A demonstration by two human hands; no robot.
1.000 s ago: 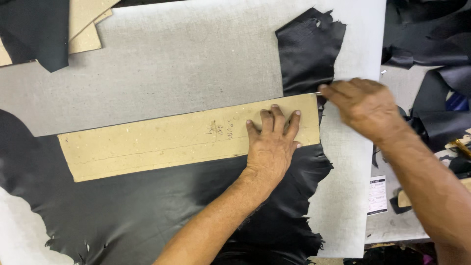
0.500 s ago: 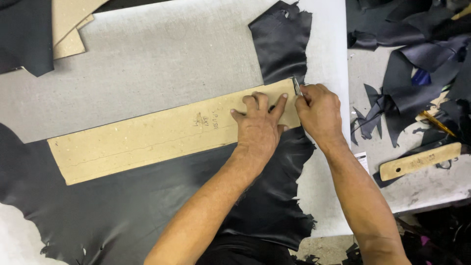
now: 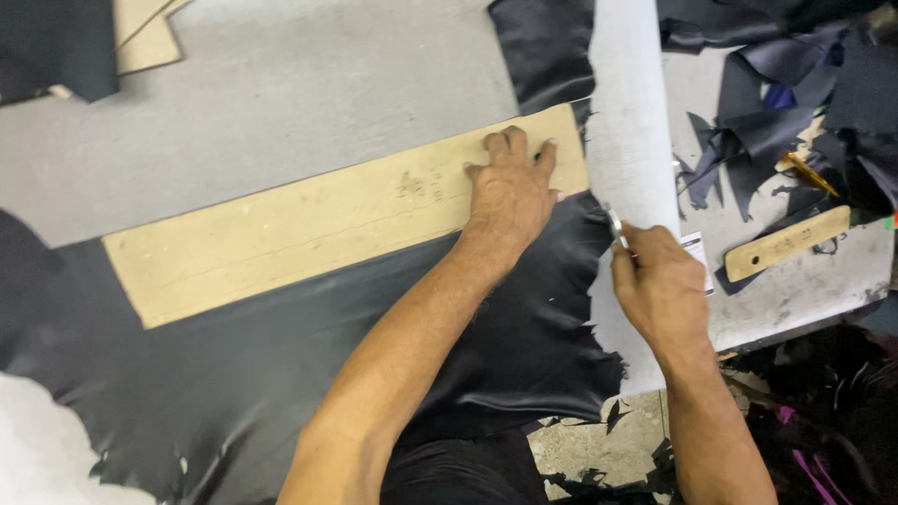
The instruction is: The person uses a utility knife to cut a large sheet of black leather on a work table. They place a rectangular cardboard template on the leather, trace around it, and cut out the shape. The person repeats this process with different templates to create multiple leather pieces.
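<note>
A long tan cardboard pattern strip lies across a black leather hide on a grey cutting board. My left hand presses flat on the strip's right end, fingers spread. My right hand is closed around a small metal blade, its tip near the hide's ragged right edge, just below and right of the strip's corner. A cut-off black leather piece lies above the strip's right end.
Black leather scraps are piled on the table at the right, beside a short tan wooden strip. More tan cardboard patterns and dark leather lie at the top left. The board's right edge borders the scrap table.
My right hand has drawn the blade down from the strip's right end to below its corner. The left hand stays pressed on the strip. The view has shifted.
</note>
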